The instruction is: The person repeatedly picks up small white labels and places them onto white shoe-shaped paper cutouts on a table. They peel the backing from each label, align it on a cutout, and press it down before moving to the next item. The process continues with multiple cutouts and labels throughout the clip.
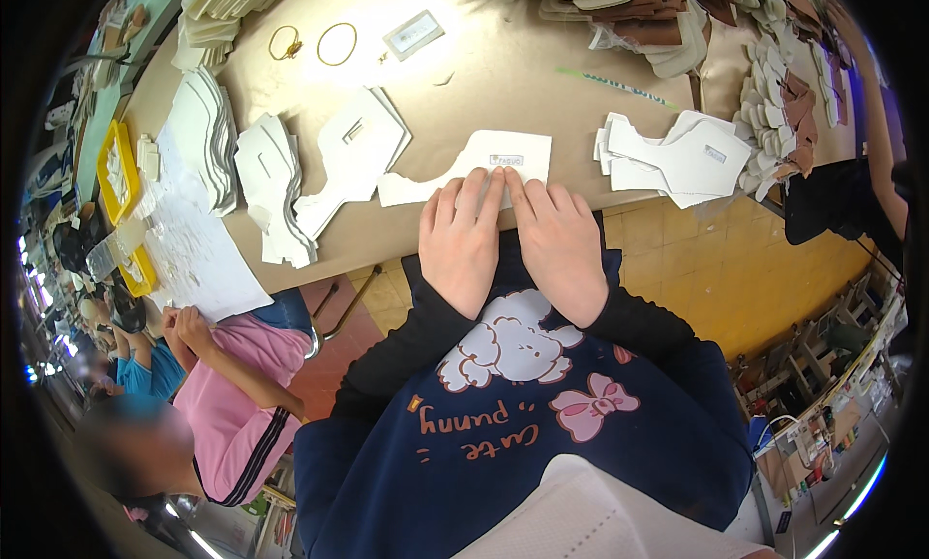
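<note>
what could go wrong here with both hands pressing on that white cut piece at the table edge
The white cut piece lies close to the table edge under the left hand and right hand; it may slide off if pressure eases. The small label by the fingertips could end up crooked or creased. The loose white stacks nearby could be knocked by an elbow, though that seems less likely.

white label [506, 159] on cut piece | label [715, 153] on right stack | clear packet [413, 34] far
</note>
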Available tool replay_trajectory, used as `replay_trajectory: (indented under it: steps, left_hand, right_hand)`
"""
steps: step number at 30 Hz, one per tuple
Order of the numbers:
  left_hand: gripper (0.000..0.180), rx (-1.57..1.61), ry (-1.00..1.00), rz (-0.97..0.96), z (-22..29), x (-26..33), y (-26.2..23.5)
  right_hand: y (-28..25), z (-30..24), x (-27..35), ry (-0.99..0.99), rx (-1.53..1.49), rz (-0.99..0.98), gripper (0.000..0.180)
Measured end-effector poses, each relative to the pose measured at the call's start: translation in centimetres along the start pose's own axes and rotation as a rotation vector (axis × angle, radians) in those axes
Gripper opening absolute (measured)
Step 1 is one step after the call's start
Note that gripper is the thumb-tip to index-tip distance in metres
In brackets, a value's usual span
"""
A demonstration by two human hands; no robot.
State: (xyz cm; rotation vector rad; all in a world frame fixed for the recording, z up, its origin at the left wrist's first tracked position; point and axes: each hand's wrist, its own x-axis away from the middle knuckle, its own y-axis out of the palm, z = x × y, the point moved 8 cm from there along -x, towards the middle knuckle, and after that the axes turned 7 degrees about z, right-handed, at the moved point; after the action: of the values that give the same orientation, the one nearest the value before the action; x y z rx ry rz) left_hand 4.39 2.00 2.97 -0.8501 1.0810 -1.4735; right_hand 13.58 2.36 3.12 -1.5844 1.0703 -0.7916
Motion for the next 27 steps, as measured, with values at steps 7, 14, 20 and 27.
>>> replay_trajectory:
  steps: [7,14,20,27]
  left_hand:
    - [0.056,0.011,-0.003,0.046,0.12,0.01,-0.14]
    - [0.058,-0.019,-0.005,0.039,0.31,0.04,-0.2]
    - [0.058,-0.023,-0.002,0.032,0.33,-0.1,-0.26]
    - [0.057,-0.019,-0.01,0.022,0.35,-0.19,-0.29]
  right_hand:
    - [0.09,-0.11,0.04,-0.014,-0.006,-0.004,0.056]
    - [-0.01,-0.03,-0.05,-0.011,-0.023,0.006,0.055]
    - [-0.04,0.01,-0.12,-0.019,-0.03,0.012,0.054]
    - [-0.05,0.01,-0.07,-0.021,-0.036,0.011,0.055]
